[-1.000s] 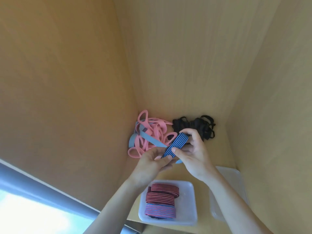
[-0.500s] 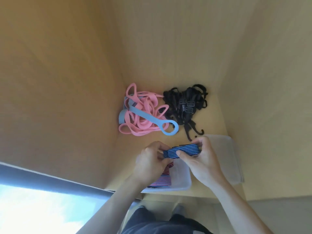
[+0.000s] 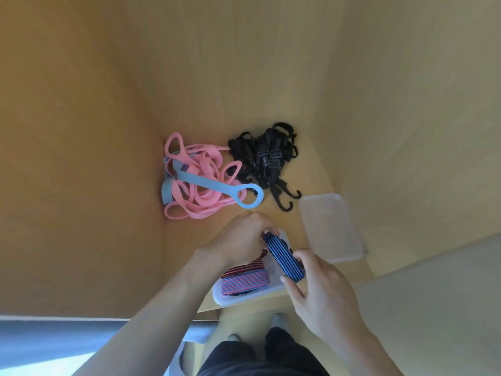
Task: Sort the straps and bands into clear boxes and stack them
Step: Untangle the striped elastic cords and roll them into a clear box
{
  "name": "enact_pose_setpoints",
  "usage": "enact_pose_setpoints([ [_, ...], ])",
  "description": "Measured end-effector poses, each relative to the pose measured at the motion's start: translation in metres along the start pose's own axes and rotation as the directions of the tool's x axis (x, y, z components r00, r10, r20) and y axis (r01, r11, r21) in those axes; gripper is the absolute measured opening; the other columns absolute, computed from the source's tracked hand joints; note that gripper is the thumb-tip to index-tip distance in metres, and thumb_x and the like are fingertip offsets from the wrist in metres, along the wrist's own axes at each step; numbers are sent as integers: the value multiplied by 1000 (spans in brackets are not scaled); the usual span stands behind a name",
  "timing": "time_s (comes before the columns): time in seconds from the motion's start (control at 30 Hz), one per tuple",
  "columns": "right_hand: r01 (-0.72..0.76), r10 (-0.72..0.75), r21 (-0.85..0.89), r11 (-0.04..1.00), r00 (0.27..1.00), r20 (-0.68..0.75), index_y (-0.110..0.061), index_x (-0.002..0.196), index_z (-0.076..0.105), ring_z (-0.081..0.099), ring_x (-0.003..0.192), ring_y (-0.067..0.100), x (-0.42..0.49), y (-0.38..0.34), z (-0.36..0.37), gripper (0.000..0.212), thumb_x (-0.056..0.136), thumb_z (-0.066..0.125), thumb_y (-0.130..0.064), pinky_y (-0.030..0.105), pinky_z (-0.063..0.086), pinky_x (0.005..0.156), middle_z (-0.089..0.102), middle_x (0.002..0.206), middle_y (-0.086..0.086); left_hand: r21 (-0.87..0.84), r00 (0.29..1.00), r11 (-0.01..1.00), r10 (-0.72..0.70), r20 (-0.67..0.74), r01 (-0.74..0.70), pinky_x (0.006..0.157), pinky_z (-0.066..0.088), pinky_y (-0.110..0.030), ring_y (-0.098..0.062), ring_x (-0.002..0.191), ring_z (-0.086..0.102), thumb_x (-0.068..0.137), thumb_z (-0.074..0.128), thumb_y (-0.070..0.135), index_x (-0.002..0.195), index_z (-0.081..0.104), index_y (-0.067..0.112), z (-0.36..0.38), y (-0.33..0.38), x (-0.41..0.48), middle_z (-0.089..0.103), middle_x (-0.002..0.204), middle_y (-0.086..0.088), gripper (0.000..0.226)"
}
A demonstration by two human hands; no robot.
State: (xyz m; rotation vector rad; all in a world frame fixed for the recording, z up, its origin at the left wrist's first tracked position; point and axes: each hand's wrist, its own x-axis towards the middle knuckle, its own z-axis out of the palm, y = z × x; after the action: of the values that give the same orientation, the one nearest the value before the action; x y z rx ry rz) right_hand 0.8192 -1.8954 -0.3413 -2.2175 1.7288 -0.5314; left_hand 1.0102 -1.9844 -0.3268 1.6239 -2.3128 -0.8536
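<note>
Striped band [image 3: 283, 260] now aslant over box [image 3: 240, 300]

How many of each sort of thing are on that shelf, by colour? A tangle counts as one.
Pink tangle: 1
Black hooked tangle: 1
Light blue strap: 1
Clear boxes: 2
Held striped band: 1
Striped bands in the box: 2 showing
Total: 8
</note>
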Motion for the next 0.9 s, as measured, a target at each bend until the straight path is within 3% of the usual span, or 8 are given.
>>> enact_pose_setpoints([
  [0.2, -28, 23, -82, 996, 998, -67, -14, 118, 63, 69, 84, 19, 5, -10, 13, 50, 79, 82, -40, 31, 57, 71, 72, 98, -1, 126, 996, 988, 85, 19, -87, 68, 48, -33, -20, 92, 60, 75, 57, -9, 100, 73, 19, -5, 2, 11, 62, 108, 7, 41],
  [0.4, 13, -37, -200, 980, 992, -118, -18, 113, 61, 64, 71, 20, 5, -14, 27, 58, 70, 88, -45, 33, 55, 60, 68, 80, -3, 204, 986, 965, 169, -17, -162, 64, 33, -26, -12, 99, 53, 68, 51, -6, 98, 74, 35, -2, -1, 10, 63, 99, 15, 56],
  [0.5, -9, -15, -193, 981, 992, -126, -19, 109, 60, 62, 74, 21, 4, -14, 32, 54, 69, 88, -42, 34, 55, 60, 67, 81, -3, 162, 978, 968, 203, -53, -192, 67, 39, -25, -9, 97, 51, 65, 52, -8, 97, 74, 39, 5, -8, 10, 61, 93, 16, 60],
  [0.63, -41, 22, -169, 985, 993, -115, -17, 103, 63, 59, 74, 22, 2, -17, 34, 46, 71, 88, -39, 34, 54, 60, 64, 80, -1, 122, 978, 974, 198, -72, -188, 71, 42, -23, -10, 98, 53, 67, 55, -9, 92, 72, 31, 10, -16, 12, 61, 95, 15, 50],
  [0.83, -71, 59, -176, 982, 996, -72, -12, 115, 69, 62, 85, 24, -1, -26, 31, 37, 85, 78, -30, 36, 56, 71, 68, 92, 1, -3, 995, 996, 85, -53, -86, 86, 41, -23, -9, 108, 55, 87, 69, 6, 102, 73, 28, 11, -34, 10, 56, 125, 13, 27],
  [0.9, -79, 69, -188, 979, 996, -56, -12, 118, 69, 60, 86, 24, -1, -28, 29, 36, 85, 77, -25, 35, 54, 73, 68, 93, -1, -18, 997, 997, 75, -18, -76, 85, 48, -28, -12, 103, 59, 90, 64, 4, 105, 74, 26, 11, -34, 11, 63, 119, 11, 29],
])
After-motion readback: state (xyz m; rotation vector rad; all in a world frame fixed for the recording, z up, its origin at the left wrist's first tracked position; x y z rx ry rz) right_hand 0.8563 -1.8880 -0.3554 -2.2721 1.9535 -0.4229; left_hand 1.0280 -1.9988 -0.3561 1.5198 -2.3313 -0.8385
